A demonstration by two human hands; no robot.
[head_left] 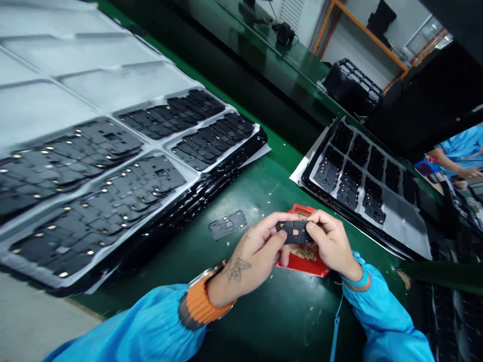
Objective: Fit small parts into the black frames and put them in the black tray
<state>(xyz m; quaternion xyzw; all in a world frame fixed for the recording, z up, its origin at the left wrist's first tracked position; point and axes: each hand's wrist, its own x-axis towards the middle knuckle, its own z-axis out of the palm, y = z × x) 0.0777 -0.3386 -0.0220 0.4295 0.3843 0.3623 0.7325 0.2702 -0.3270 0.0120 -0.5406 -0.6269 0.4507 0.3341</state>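
Note:
A small black plate-like part (301, 233) with a square opening is held level between both hands. My left hand (260, 246) pinches its left end between thumb and fingers. The right end is gripped by the thumb and fingers of my right hand (332, 241). Beneath the hands lies a red tray (302, 265) with small tan bits in it, partly hidden by them. Another flat dark part (227, 225) rests on the green table, left of the red tray and above my left wrist.
A large stacked tray (151, 146) at the left holds rows of black parts. Another tray (405, 216) with similar parts sits at the right. A coiled blue cord (334, 334) hangs by my right wrist. At the far right are a co-worker's hands (466, 172).

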